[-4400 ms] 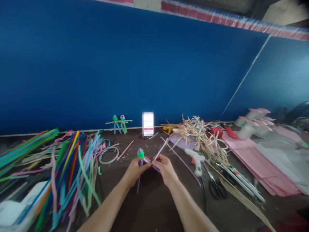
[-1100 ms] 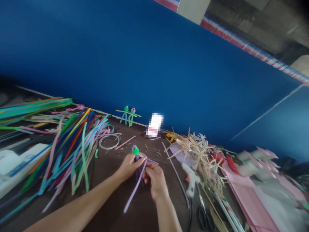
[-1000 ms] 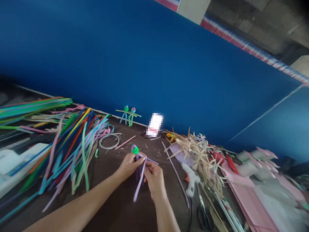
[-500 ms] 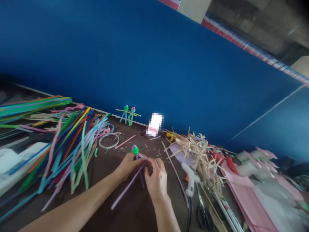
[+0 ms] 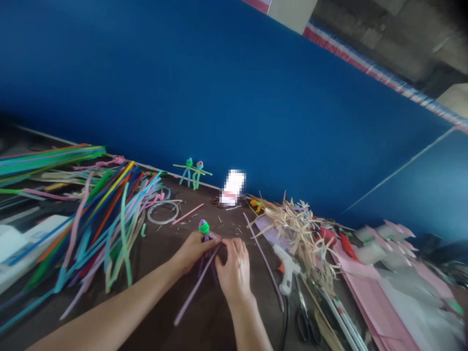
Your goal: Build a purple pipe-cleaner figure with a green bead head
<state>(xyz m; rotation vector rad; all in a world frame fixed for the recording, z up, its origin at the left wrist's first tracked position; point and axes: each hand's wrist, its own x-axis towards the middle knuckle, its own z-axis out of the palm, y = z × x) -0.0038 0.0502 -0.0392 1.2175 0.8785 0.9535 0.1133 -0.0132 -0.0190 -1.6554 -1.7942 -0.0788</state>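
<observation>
A small pipe-cleaner figure (image 5: 204,227) with a green and purple head is held upright by my left hand (image 5: 192,249), whose fingers close round it just below the head. My right hand (image 5: 234,265) is pinched at the figure's right side, fingertips near the end of a purple pipe cleaner (image 5: 195,293) that slants down toward me. Purple legs hang below the hands, partly hidden. Two finished-looking figures (image 5: 193,173) lean on the blue wall behind.
Many coloured pipe cleaners (image 5: 106,219) lie at left, beside a clear ring (image 5: 163,213). At right are a glue gun (image 5: 288,270), black-handled scissors (image 5: 307,324), straw-coloured strips (image 5: 292,219) and pink sheets (image 5: 365,292). A blurred bright screen (image 5: 233,187) stands by the wall.
The lower end of the slanting purple pipe cleaner has swung slightly right and down. My right fingertips have moved closer to my left ones, and the view has shifted a little.
</observation>
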